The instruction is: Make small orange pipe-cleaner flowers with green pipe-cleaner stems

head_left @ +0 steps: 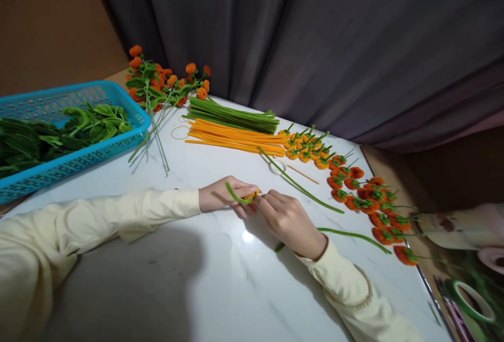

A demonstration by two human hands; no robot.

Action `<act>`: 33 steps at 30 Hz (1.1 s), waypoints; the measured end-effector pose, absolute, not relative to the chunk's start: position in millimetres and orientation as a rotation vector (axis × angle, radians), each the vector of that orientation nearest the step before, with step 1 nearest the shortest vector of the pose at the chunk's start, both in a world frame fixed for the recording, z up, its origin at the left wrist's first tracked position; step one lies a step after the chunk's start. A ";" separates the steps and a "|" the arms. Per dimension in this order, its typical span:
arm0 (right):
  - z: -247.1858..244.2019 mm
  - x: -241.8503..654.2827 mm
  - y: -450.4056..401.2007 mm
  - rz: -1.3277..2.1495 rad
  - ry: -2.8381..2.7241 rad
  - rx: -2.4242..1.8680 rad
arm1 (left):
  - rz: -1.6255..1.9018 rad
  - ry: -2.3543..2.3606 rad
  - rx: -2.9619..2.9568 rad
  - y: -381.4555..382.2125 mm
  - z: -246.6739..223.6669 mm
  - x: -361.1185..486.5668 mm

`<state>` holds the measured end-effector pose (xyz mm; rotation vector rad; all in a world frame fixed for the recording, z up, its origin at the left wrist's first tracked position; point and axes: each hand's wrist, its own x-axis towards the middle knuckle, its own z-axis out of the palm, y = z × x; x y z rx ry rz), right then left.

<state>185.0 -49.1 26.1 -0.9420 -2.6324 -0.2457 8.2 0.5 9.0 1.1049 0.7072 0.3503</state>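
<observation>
Near the middle of the white table, my left hand [226, 193] holds a small yellow-orange flower head [251, 195] with a curved green stem [236, 195] sticking out of it. The fingers of my right hand [289, 218] are pinched together against the flower's right side; what lies between them is too small to tell. One loose green stem [303, 189] lies beyond my right hand. Another green stem [356, 235] passes under my right wrist.
A blue basket [74, 161] of green leaves stands at the left. Behind are finished orange flowers [157, 82], green stems [236, 116], orange stems [236, 136], a white ring [277, 167] and a stick [303, 173]. Flower heads [366, 200] line the right edge, near green tape [474, 302].
</observation>
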 end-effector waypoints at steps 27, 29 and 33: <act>23.0 190.7 -47.4 0.371 -2.401 -1.059 | 0.365 0.768 0.924 2.4 14.9 10.7; 21.9 190.7 -46.7 0.381 -2.370 -1.067 | 0.388 0.753 0.887 2.0 15.4 10.0; 20.0 190.2 -46.1 0.380 -2.302 -1.095 | 0.437 0.740 0.843 -0.4 14.6 9.3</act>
